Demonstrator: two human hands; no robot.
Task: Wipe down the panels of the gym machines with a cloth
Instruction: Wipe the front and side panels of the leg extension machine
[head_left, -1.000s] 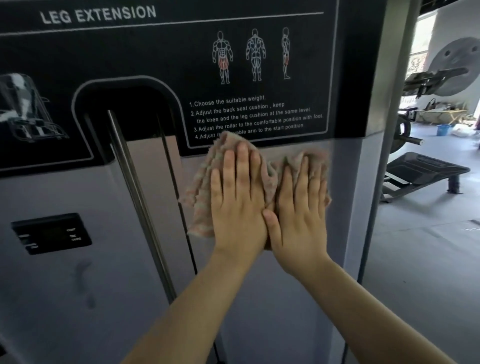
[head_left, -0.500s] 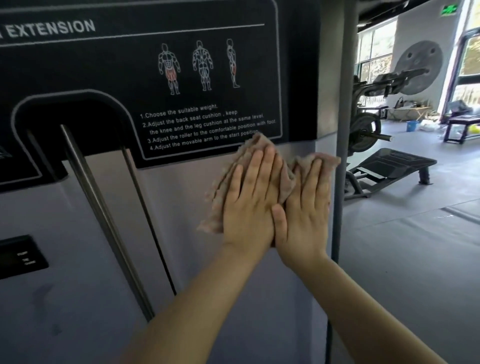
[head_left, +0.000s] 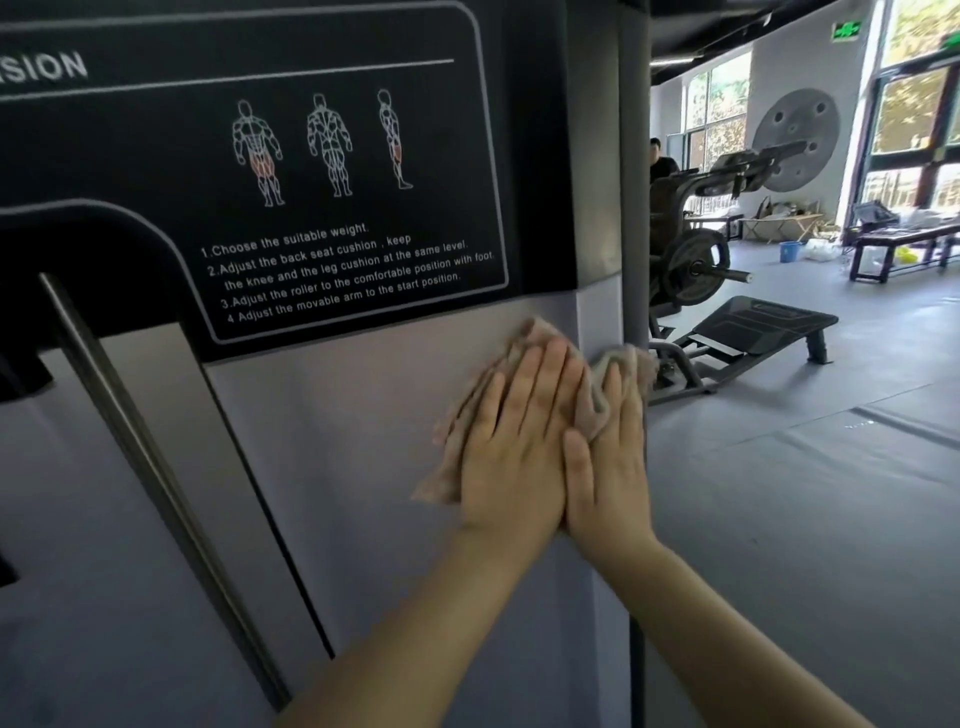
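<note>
Cloth (head_left: 483, 415) lies flat against the grey panel (head_left: 353, 467) of the gym machine, right of centre in the frame, just under the black instruction label (head_left: 332, 171). It is bunched, with its long side running from lower left up to upper right, and its far corner wraps round the panel's right edge, against the dark upright post (head_left: 635, 208). Both hands sit side by side on it, touching each other. The left hand (head_left: 519, 447) is spread wide, fingers straight, pressing the larger part of the cloth to the panel. The right hand (head_left: 613, 457), nearer the edge, also presses with straight fingers on the bunched corner. Most of the unwiped grey surface seems to lie below and to the left of the hands, so the next stroke probably goes that way.
</note>
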